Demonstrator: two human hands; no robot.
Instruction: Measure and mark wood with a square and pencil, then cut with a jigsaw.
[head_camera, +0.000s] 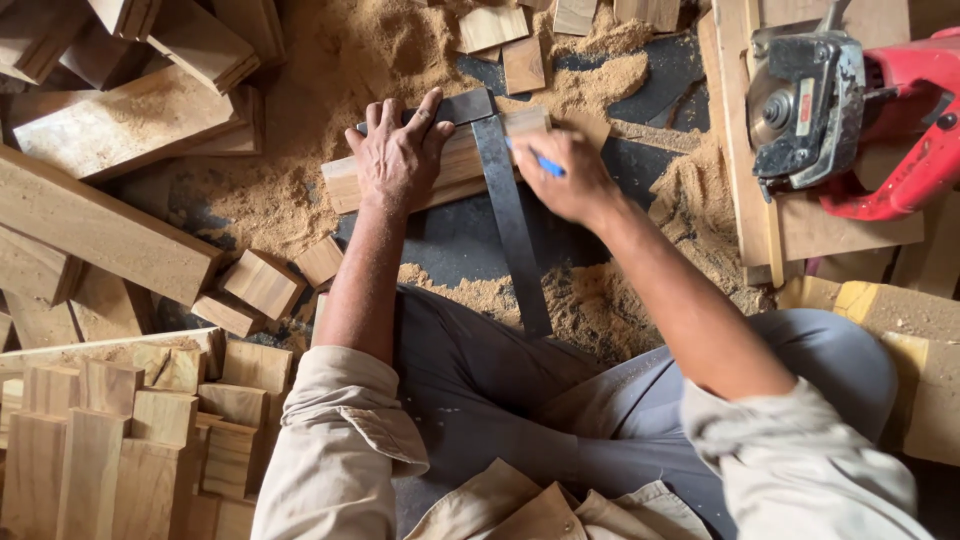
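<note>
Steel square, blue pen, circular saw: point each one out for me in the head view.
steel square (515, 240), head view, on its long dark blade.
blue pen (548, 166), head view, on the barrel beside the right hand's fingers.
circular saw (810, 100), head view, on its grey metal guard.

Sawdust-strewn floor (450, 240), dark where it shows bare.

At the centre you have a wooden piece (440, 170) lying flat with a steel square (510, 220) across it. Toward 9 o'clock lies a long plank (100, 230), with small offcut blocks (262, 283) nearer you. At 2 o'clock a red circular saw (850, 110) rests on boards (740, 150). At 7 o'clock, stacked short blocks (120, 440). Sawdust heaps (590, 300) sit at 12 and just before your knees.
</note>
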